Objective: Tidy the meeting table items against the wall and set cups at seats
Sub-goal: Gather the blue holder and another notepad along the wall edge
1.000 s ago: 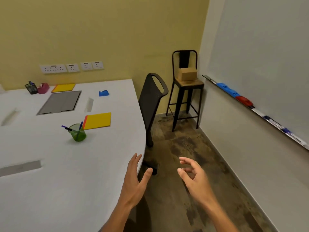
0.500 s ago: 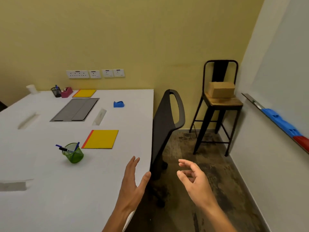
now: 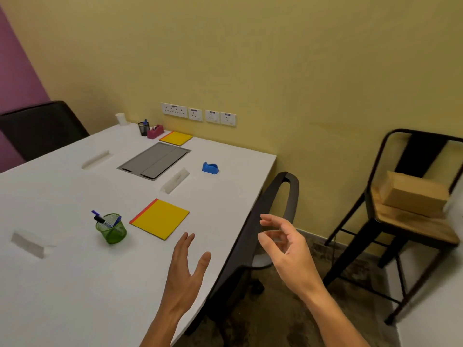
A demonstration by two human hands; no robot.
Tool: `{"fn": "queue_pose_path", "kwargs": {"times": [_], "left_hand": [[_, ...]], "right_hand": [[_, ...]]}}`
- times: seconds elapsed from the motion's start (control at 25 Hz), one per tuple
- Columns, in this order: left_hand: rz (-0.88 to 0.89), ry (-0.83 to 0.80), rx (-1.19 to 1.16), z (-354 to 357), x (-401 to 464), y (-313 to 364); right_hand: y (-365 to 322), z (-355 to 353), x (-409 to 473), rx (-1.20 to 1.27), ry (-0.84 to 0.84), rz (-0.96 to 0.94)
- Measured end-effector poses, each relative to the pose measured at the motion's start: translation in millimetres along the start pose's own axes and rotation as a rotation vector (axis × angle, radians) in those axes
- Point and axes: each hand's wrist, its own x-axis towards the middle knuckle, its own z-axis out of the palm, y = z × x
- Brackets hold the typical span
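Note:
On the white meeting table a green mesh pen cup holding markers stands beside a yellow notepad. A blue tape dispenser lies further back. Against the yellow wall stand a white paper cup, a black mesh pen cup, a pink tape dispenser and a second yellow notepad. My left hand hovers open over the table's near right edge, holding nothing. My right hand hangs over the chair back, fingers loosely curled and empty.
A black office chair is pushed against the table's right side; another black chair stands at the far left. A tall metal stool carries a cardboard box. A grey cable hatch sits in the tabletop.
The view has swung left, so the whiteboard is gone and the far-left chair and purple wall appear. Both hands stay raised and empty, drifting with the turn.

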Motion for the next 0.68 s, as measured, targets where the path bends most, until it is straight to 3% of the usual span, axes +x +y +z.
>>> {"fn": "queue_pose_path", "kwargs": {"times": [0.32,0.68], "left_hand": [[-0.01,0.132,-0.02,59,127,3],[-0.016,0.118,0.157,127,230,18]], "right_hand": [[35,-11,155,-0.005,-0.12,-0.049],[89,-66,297,-0.013,-0.231,-0.104]]}}
